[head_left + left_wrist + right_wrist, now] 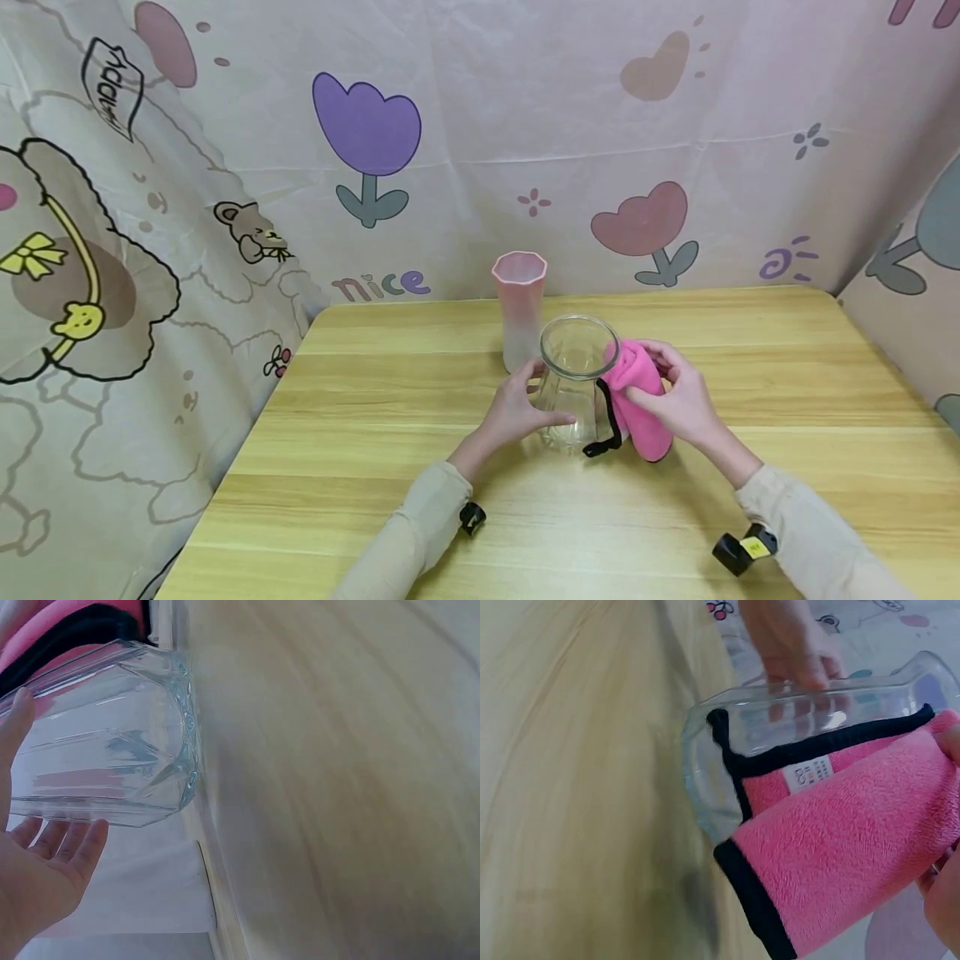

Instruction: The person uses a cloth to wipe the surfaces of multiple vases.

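Note:
A clear glass vase [573, 392] with a flared round rim stands near the middle of the wooden table. My left hand [516, 408] holds it from the left, thumb at the front and fingers on the far side. In the left wrist view the faceted vase [112, 750] lies between the thumb and fingers. My right hand [686, 398] grips a folded pink towel [647, 421] with black edging. The towel lies against the vase's right side; in the right wrist view a white label [808, 774] shows on it.
A pink-and-white frosted vase [519, 312] stands just behind and left of the glass one. The table [360, 400] meets a printed cloth backdrop [480, 125] at the back, and more printed cloth hangs at the left and right.

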A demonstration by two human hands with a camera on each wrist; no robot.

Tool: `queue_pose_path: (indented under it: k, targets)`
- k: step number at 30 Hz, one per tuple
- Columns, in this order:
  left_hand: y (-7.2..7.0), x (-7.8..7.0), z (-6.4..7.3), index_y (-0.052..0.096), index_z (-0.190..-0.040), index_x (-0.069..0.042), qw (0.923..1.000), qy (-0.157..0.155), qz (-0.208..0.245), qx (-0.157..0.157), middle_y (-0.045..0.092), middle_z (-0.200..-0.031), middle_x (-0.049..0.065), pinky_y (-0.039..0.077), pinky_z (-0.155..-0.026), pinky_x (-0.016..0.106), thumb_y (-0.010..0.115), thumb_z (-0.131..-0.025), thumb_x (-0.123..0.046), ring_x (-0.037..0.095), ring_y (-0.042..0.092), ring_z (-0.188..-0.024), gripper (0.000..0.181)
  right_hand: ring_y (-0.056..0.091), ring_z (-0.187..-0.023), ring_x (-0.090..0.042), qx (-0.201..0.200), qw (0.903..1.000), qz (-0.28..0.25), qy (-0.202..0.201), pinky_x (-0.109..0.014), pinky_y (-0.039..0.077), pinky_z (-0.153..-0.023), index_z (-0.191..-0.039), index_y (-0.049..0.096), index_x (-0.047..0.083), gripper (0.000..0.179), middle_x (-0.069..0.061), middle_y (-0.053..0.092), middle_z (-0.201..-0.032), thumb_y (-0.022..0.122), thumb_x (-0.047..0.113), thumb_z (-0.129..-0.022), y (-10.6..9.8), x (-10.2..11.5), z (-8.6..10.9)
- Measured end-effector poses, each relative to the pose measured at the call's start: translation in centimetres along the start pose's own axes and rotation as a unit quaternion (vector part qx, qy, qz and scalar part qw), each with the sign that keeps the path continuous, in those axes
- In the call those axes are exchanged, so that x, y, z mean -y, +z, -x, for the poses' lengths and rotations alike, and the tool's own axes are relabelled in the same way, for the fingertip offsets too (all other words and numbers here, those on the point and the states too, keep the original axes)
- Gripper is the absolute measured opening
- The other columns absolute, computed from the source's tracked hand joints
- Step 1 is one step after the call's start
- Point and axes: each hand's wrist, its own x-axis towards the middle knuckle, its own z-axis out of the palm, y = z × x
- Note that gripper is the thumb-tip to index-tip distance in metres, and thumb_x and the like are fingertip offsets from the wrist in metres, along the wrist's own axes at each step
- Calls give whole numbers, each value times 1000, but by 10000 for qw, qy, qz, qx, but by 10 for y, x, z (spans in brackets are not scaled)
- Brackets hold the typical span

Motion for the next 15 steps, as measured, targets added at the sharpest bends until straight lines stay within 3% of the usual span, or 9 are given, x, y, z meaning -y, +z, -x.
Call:
queue_pose_path:
  k: [4, 15]
  targets:
    - [0, 0, 0, 44, -129, -12, 10000, 9, -3, 6, 52, -122, 5, 45, -92, 26, 84, -60, -27, 18, 48, -113, 82, 54, -89, 5, -244, 9991, -281, -210, -8, 43, -78, -117, 50, -9, 54, 25, 56, -99, 68, -14, -67, -4, 7, -2]
    - [0, 0, 0, 43, -130, -11, 10000, 36, -63, -21, 51, -123, 5, 44, -93, 27, 84, -60, -28, 18, 47, -114, 83, 56, -93, 5, -580, 9958, -546, -453, -8, 43, -81, -116, 47, -16, 55, 24, 57, -104, 65, -20, -64, -10, 16, -4]
